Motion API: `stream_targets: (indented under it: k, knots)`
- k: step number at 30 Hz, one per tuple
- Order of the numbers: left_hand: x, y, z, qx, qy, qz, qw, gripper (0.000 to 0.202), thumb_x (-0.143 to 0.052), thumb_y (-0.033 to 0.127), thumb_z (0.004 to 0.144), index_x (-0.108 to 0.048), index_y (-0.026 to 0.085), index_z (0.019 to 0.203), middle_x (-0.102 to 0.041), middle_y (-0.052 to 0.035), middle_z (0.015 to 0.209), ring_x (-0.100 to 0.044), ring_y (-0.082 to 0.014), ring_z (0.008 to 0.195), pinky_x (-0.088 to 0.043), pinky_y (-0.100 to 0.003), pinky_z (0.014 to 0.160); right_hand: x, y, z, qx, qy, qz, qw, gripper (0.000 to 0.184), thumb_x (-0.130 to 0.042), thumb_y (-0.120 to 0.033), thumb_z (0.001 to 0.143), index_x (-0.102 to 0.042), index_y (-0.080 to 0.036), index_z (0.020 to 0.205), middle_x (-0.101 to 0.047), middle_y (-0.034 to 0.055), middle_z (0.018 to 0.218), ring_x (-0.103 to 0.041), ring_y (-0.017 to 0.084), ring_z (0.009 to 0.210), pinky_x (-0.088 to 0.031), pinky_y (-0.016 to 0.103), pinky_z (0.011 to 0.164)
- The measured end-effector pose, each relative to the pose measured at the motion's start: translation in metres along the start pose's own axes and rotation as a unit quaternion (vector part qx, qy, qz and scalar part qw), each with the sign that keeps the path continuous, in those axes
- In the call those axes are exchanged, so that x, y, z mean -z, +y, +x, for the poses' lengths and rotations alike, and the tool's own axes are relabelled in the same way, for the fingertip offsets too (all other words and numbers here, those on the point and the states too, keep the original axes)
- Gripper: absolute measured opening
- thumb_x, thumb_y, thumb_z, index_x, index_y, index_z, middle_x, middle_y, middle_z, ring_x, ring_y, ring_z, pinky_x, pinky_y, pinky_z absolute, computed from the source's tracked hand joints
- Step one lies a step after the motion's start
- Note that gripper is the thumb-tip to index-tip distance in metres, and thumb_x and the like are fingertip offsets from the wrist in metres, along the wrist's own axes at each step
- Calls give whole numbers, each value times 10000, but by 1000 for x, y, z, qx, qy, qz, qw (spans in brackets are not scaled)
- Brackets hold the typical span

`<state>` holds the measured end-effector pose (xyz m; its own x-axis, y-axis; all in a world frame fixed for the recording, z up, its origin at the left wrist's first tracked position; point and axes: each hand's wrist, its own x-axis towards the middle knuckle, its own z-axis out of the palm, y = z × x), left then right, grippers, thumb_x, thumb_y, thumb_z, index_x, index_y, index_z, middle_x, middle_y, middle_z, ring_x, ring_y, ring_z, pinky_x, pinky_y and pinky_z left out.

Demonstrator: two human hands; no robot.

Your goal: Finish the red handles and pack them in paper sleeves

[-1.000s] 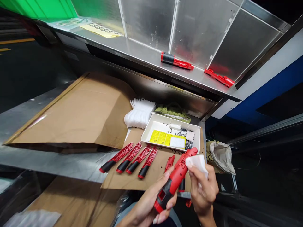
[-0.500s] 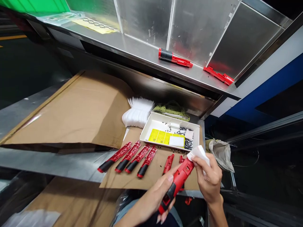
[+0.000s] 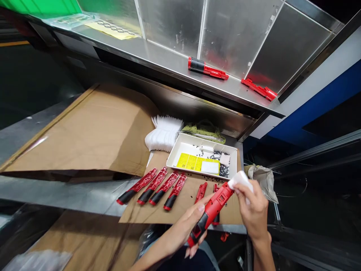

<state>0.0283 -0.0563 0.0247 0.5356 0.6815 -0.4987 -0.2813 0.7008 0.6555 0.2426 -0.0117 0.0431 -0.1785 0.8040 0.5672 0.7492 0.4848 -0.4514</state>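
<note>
My left hand [image 3: 191, 220] is wrapped round a red and black plastic tool housing [image 3: 216, 205], tilted with its red end up and to the right. A folded white wipe [image 3: 241, 181] is pinched in my right hand [image 3: 254, 205] and touches that upper end. Beneath the housing, partly covered by it, lie a short red shell [image 3: 200, 192] and another red and black part [image 3: 216, 218]. To the left, several red and black housing halves [image 3: 175, 192] rest in a row, their inner ribs facing up.
A white tray [image 3: 172, 152] holds small black pieces, yellow label sheets and a white pad. Behind it sit a stack of white foam sheets [image 3: 164, 137] and a green bag [image 3: 204, 131]. Cardboard [image 3: 135, 214] covers the bench; two parts lie on the metal shelf [image 3: 158, 60].
The wipe and my right hand have shifted slightly to the right. The housing in my left hand has moved a little up and right, exposing more of its upper end.
</note>
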Motion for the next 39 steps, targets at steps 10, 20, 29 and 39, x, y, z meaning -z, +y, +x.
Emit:
stream_targets:
  k: [10, 20, 29, 39]
  knots:
    - [44, 29, -23, 166, -90, 15, 982, 510, -202, 289, 1034, -448, 122, 1449, -551, 10, 404, -380, -54, 253, -230, -87, 301, 32, 20, -37, -102, -53, 100, 988, 332, -691, -405, 869, -715, -234, 1153, -678, 113, 1182, -677, 247, 1017, -590, 340, 775]
    - [89, 5, -12, 448, 168, -268, 836, 499, -218, 247, 1020, -501, 68, 1390, -534, 32, 417, -313, -122, 110, -77, -132, 255, 6, -36, -100, -58, -265, 278, 922, 270, -587, -465, 929, -768, -281, 1007, -686, 64, 895, -673, 176, 768, -566, 257, 640]
    - [74, -3, -10, 609, 15, -213, 764, 435, -407, 74, 946, -556, 112, 1353, -518, 56, 401, -372, -131, 138, -53, -98, 230, 10, -54, -113, -27, -348, 295, 889, 394, -466, -472, 985, -760, -247, 851, -633, 38, 776, -612, 136, 636, -503, 231, 577]
    - [52, 9, -11, 654, 63, -268, 705, 403, -340, 94, 960, -596, 48, 1268, -501, 67, 392, -325, -96, 120, 50, -88, 352, 12, -62, -110, 32, -345, 239, 907, 361, -438, -411, 1007, -704, -245, 828, -651, 35, 814, -631, 143, 689, -526, 235, 625]
